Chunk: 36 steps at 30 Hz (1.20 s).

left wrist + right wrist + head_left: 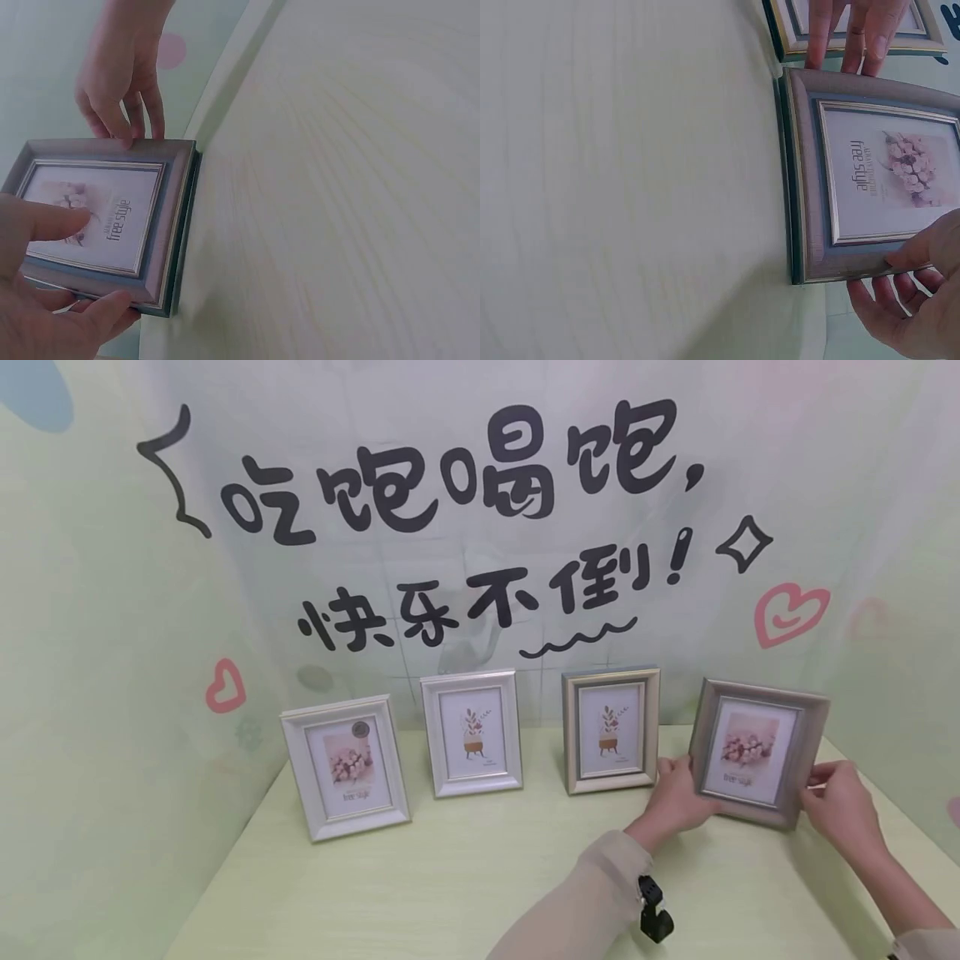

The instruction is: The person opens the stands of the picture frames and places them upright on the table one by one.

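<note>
A grey-brown picture frame [752,756] with a pink flower print stands tilted on the table at the right end of a row. My left hand [678,797] holds its left side; in the left wrist view its thumb lies across the front and its fingers are at the side edge. On the opposite side, my right hand [843,806] grips the edge. The right wrist view shows the right thumb on the frame's front border and the other fingers along the side. Just left of my left hand stands a gold-edged picture frame [572,735] with a plant print.
Two white picture frames stand further left, one with a plant print [472,735] and one with a flower print and round sticker [352,768]. Behind the pale wooden table [420,893] hangs a printed backdrop [465,552] with black lettering. A black strap device [655,910] sits on my left wrist.
</note>
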Tool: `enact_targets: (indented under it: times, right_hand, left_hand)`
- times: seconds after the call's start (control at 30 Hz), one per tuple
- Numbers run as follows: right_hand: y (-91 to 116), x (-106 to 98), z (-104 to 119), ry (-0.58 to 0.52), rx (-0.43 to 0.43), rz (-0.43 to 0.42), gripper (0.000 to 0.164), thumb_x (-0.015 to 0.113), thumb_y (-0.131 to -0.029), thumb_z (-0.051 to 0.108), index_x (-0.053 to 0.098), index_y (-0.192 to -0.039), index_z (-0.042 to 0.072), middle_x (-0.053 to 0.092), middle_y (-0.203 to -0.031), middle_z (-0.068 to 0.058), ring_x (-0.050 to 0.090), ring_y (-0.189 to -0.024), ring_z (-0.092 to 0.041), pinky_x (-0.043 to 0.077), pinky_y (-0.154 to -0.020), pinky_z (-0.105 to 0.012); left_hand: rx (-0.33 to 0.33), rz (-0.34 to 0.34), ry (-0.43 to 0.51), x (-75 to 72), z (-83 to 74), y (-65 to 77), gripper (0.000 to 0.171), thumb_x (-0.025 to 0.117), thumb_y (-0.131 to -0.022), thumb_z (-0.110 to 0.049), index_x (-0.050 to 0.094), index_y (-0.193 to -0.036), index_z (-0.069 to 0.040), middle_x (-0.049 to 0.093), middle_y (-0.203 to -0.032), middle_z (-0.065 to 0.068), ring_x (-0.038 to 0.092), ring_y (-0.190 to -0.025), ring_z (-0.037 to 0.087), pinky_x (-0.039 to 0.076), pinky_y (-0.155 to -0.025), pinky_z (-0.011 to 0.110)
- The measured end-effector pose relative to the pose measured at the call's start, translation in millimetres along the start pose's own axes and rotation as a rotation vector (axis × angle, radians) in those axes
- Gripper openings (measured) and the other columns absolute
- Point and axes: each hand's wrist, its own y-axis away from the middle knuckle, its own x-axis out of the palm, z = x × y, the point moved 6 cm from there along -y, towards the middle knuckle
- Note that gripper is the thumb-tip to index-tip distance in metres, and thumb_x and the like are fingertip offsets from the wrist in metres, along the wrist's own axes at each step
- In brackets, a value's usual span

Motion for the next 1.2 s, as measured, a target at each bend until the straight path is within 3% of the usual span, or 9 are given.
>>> enact_targets:
  times: [0.23,0.37,0.47,0.53,0.6,0.7,0.77,0.97,1.2]
  right_hand:
    - [14.8,-4.4,-3.3,-0.002,0.008,0.009,0.04,0.062,-0.096,0.018,0.04,-0.106,-0.014,0.061,-0.099,-0.038,0.045,-0.065,0.012,0.043,-0.051,-0.023]
    - [20.8,-5.4,-1.9,0.0,-0.015,-0.004,0.038,0.062,-0.097,0.019,0.041,-0.104,-0.012,0.063,-0.102,-0.039,0.041,-0.062,0.02,0.043,-0.05,-0.022]
    - [23.8,-4.1,0.9,-0.011,-0.039,-0.019,0.035,0.063,-0.096,0.017,0.043,-0.103,-0.011,0.065,-0.099,-0.037,0.041,-0.06,0.023,0.043,-0.05,-0.021]
    - [26.2,-4.0,2.3,-0.01,-0.049,-0.029,0.035,0.063,-0.096,0.018,0.043,-0.103,-0.01,0.066,-0.096,-0.035,0.042,-0.06,0.022,0.043,-0.049,-0.021]
    - [29.2,-5.0,2.6,-0.004,-0.058,-0.042,0.034,0.064,-0.096,0.018,0.043,-0.102,-0.009,0.067,-0.092,-0.033,0.042,-0.059,0.021,0.041,-0.049,-0.021]
    - [34.1,-6.9,2.8,0.009,-0.064,-0.056,0.034,0.064,-0.095,0.019,0.044,-0.101,-0.008,0.068,-0.087,-0.031,0.041,-0.06,0.021,0.04,-0.049,-0.022]
    - [37.0,-7.9,3.3,0.015,-0.072,-0.066,0.034,0.066,-0.094,0.019,0.044,-0.099,-0.007,0.068,-0.086,-0.03,0.04,-0.061,0.021,0.04,-0.049,-0.023]
    - [44.1,-4.2,9.2,0.045,-0.103,-0.067,0.033,0.071,-0.09,0.017,0.046,-0.095,-0.005,0.066,-0.085,-0.025,0.036,-0.063,0.022,0.041,-0.048,-0.021]
    - [55.8,-3.8,18.3,0.083,-0.154,-0.093,0.035,0.079,-0.084,0.018,0.049,-0.089,0.001,0.063,-0.074,-0.009,0.039,-0.061,0.018,0.037,-0.048,-0.02]
  left_hand:
    - [0.041,0.019,0.079,-2.6,2.4,3.2,0.054,0.08,-0.083,-0.018,0.047,-0.126,-0.015,0.044,-0.118,-0.003,0.05,-0.094,0.003,0.049,-0.09,0.019]
    - [0.07,0.021,0.016,-7.2,-0.3,4.7,0.055,0.078,-0.085,-0.02,0.045,-0.13,-0.014,0.044,-0.122,-0.001,0.052,-0.096,0.004,0.049,-0.09,0.018]
    - [0.148,-0.044,-0.118,-17.2,-14.6,8.6,0.067,0.076,-0.086,-0.019,0.039,-0.142,-0.017,0.042,-0.138,-0.003,0.055,-0.104,0.005,0.051,-0.083,0.017]
    - [0.24,-0.111,-0.287,-23.5,-33.4,13.9,0.077,0.074,-0.086,-0.02,0.032,-0.15,-0.02,0.035,-0.151,-0.005,0.051,-0.12,0.004,0.049,-0.081,0.012]
    - [0.357,-0.173,-0.552,-25.6,-58.1,20.0,0.079,0.069,-0.089,-0.027,0.024,-0.155,-0.023,0.025,-0.16,-0.007,0.04,-0.137,0.005,0.046,-0.095,0.012]
    - [0.494,-0.248,-0.978,-21.1,-92.6,28.5,0.075,0.057,-0.096,-0.041,0.017,-0.158,-0.028,0.013,-0.166,-0.009,0.016,-0.153,0.009,0.028,-0.119,0.02]
    - [0.549,-0.258,-1.139,-15.2,-107.8,31.7,0.069,0.046,-0.1,-0.049,0.015,-0.158,-0.032,0.01,-0.167,-0.01,0.011,-0.155,0.011,0.016,-0.126,0.027]
    - [0.545,-0.189,-1.186,-0.3,-108.8,34.3,0.073,0.045,-0.099,-0.055,0.007,-0.159,-0.037,0.009,-0.167,-0.015,0.01,-0.155,0.012,0.017,-0.127,0.033]
    - [0.577,-0.243,-1.266,0.3,-100.0,38.4,0.091,0.049,-0.085,-0.079,0.009,-0.156,-0.037,0.017,-0.159,-0.012,0.015,-0.15,0.013,0.017,-0.126,0.032]
